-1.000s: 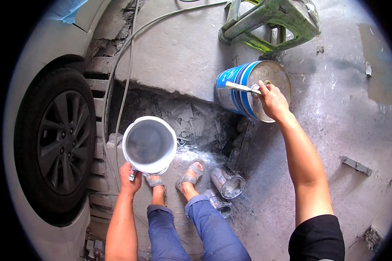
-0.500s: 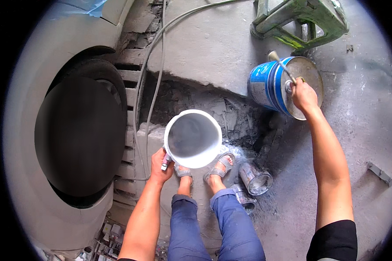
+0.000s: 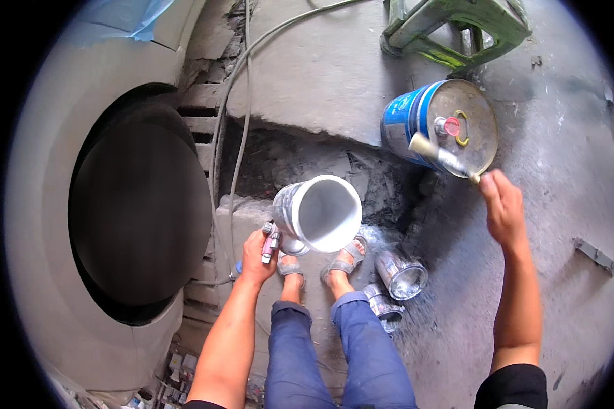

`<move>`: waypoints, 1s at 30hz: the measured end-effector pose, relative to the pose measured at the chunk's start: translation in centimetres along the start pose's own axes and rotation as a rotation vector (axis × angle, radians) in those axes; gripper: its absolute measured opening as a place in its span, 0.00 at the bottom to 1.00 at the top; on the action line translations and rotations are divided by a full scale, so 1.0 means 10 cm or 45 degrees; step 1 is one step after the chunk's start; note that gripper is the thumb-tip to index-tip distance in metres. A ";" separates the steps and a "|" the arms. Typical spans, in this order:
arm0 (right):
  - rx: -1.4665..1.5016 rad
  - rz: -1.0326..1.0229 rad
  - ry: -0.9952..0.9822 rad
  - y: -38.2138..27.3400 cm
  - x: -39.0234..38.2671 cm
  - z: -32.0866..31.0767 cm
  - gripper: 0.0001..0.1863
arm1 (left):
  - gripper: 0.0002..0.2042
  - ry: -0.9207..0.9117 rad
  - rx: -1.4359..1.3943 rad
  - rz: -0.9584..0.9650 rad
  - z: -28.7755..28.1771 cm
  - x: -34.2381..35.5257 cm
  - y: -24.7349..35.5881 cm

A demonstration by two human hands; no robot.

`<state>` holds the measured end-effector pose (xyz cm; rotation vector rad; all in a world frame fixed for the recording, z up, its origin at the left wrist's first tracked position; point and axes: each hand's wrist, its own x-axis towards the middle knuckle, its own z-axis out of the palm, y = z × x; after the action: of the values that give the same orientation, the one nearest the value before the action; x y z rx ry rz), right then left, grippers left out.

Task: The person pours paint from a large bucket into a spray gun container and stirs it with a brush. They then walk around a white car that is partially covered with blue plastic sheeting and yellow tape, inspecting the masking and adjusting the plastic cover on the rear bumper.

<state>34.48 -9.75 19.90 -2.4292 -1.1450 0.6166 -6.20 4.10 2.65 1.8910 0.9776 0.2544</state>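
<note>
My left hand is closed around a spray gun with metal fittings. Its open cup, white inside, tilts to the right above my feet. Out to the right, my right hand pinches the end of a paintbrush with pale bristles. The brush points up and left, in front of a blue metal drum. On the drum's lid are a red cap and a yellow handle.
Two open metal cans lie by my right foot. A hose runs along the left, near a car body with a dark wheel. A green stool stands at the far right. Broken concrete lies ahead.
My right hand and the brush have moved nearer, off the drum's lid, uncovering the red cap and yellow handle. The cup in my left hand has tipped further and shifted right.
</note>
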 end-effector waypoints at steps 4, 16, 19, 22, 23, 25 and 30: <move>-0.062 -0.193 -0.155 -0.44 -0.41 -0.18 0.10 | 0.12 -0.013 0.138 0.055 0.12 0.01 0.05; -0.261 -0.729 -0.460 -0.49 -0.40 0.74 0.17 | 0.12 -0.172 0.344 0.083 0.41 -0.01 0.31; -0.227 -0.761 -0.616 -0.58 -0.49 0.30 0.16 | 0.10 -0.106 0.387 0.100 0.42 -0.07 0.24; -0.533 -0.815 -0.287 -0.63 -0.49 -0.09 0.15 | 0.10 -0.110 0.419 0.102 0.44 -0.08 0.25; -0.607 -0.807 -0.248 -0.56 -0.50 -0.07 0.15 | 0.10 -0.126 0.422 0.092 0.44 -0.08 0.27; -0.528 -0.762 -0.376 -0.46 -0.67 0.00 0.15 | 0.09 -0.132 0.437 0.081 0.46 -0.07 0.30; -0.346 -0.663 -0.279 -0.66 -0.68 -0.10 0.12 | 0.07 -0.118 0.407 0.106 0.49 -0.10 0.21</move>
<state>27.04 -11.35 25.63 -2.1564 -1.9738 0.5942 -3.12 -0.26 2.05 2.2166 0.9188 0.0592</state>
